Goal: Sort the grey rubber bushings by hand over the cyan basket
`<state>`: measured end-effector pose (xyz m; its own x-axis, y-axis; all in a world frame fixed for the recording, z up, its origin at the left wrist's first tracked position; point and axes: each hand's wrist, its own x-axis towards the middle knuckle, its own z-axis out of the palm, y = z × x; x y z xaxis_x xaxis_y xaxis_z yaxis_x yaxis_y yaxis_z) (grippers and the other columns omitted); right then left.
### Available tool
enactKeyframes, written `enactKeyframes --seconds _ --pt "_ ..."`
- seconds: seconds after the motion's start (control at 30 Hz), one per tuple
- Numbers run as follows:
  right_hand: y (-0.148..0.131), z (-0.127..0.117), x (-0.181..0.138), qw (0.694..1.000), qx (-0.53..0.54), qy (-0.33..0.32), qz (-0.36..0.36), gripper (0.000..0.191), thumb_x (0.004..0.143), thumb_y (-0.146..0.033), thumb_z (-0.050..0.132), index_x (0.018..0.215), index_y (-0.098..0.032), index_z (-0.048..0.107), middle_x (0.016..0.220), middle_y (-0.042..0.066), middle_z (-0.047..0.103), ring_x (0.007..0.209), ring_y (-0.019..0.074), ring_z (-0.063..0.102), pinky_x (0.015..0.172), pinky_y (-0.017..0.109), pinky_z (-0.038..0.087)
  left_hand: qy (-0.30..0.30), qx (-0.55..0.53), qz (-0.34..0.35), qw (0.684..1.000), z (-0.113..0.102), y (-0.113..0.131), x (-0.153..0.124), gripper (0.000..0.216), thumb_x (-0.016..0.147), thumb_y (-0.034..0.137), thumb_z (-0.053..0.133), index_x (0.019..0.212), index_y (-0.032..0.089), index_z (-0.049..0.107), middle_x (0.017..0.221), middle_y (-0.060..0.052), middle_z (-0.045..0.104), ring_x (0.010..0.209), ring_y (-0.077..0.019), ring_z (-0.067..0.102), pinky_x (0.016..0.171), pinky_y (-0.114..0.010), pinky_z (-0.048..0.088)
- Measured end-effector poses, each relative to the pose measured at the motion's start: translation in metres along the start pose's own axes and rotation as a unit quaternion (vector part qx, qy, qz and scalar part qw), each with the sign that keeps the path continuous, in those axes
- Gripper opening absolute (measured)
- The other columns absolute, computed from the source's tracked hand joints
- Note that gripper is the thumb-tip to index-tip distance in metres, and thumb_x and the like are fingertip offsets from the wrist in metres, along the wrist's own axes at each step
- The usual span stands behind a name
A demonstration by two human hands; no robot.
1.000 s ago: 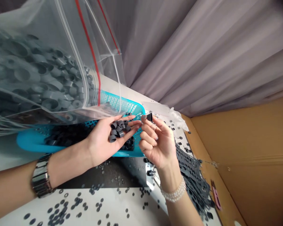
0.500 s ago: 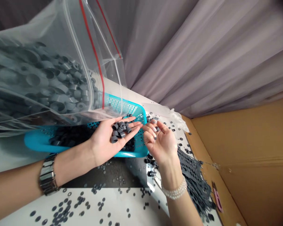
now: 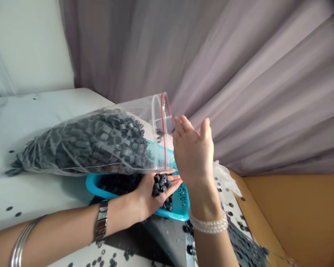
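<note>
My left hand (image 3: 151, 193) lies palm up over a turquoise perforated basket (image 3: 180, 207), cupping several small dark grey rubber rings (image 3: 160, 183). My right hand (image 3: 194, 150) is raised with its back to me, next to the mouth of a clear zip bag (image 3: 100, 142) with a red seal line. The bag is stuffed with the same grey rings and rests partly on the basket. My right fingers point up and away, close together; what lies in the palm is hidden.
A white table (image 3: 30, 111) holds the bag; loose grey rings (image 3: 100, 259) are scattered on its near part. A grey curtain (image 3: 239, 74) hangs behind. A brown cardboard wall (image 3: 300, 215) stands at the right, with thin crumpled plastic (image 3: 225, 181) beside the basket.
The view has pulled back and up, so the bag looks smaller and farther off. My right hand rose from beside the left palm to the bag's mouth. The left hand stays cupped.
</note>
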<state>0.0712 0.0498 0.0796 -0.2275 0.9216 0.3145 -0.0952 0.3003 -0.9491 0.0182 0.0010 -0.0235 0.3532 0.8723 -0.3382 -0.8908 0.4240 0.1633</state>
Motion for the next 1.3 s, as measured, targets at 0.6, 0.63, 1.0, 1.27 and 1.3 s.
enactKeyframes --seconds 0.6,0.63,1.0,1.27,1.3 --pt "0.028 -0.051 -0.098 0.912 -0.39 -0.13 0.016 0.021 0.081 -0.012 0.056 0.099 -0.02 0.062 0.092 0.001 0.064 0.077 0.0133 0.059 0.072 0.028 0.047 0.05 0.07 0.005 0.996 0.015 0.009 -0.007 0.034 0.086 0.017 0.039 0.11 0.003 0.058 0.093 -0.018 0.069 0.087 -0.0232 0.066 0.076 -0.033 0.054" --pt "0.029 -0.05 -0.098 0.91 -0.392 -0.131 0.012 0.022 0.08 -0.011 0.056 0.099 -0.019 0.062 0.092 0.001 0.064 0.076 0.0129 0.058 0.072 0.027 0.047 0.056 0.073 0.006 0.996 0.016 0.009 -0.008 0.034 0.086 0.017 0.039 0.11 0.003 0.058 0.093 -0.018 0.069 0.087 -0.023 0.066 0.077 -0.033 0.053" --pt "0.052 -0.07 -0.094 0.975 -0.151 -0.041 0.158 0.008 0.08 -0.025 0.062 0.082 -0.019 0.067 0.074 0.0 0.06 0.063 0.0104 0.051 0.062 0.026 0.043 0.071 0.058 0.028 0.995 0.016 0.009 -0.007 0.041 0.089 0.021 0.033 0.12 0.0 0.051 0.102 -0.022 0.066 0.094 -0.0252 0.064 0.08 -0.036 0.053" --pt "0.056 -0.082 -0.085 0.934 0.208 -0.019 0.289 0.007 0.069 -0.018 0.072 0.073 -0.015 0.067 0.069 -0.001 0.056 0.056 0.0058 0.046 0.053 0.017 0.042 0.063 0.029 0.018 0.997 0.012 0.009 -0.004 0.04 0.087 0.015 0.035 0.121 0.0 0.05 0.099 -0.022 0.066 0.092 -0.026 0.065 0.081 -0.038 0.054" --pt "0.056 -0.082 -0.085 0.929 0.227 -0.022 0.293 0.007 0.07 -0.017 0.072 0.074 -0.015 0.067 0.068 -0.001 0.056 0.057 0.0054 0.046 0.054 0.015 0.043 0.063 0.027 0.018 0.997 0.012 0.009 -0.004 0.039 0.087 0.014 0.035 0.12 0.0 0.05 0.098 -0.023 0.066 0.093 -0.026 0.065 0.081 -0.038 0.054"
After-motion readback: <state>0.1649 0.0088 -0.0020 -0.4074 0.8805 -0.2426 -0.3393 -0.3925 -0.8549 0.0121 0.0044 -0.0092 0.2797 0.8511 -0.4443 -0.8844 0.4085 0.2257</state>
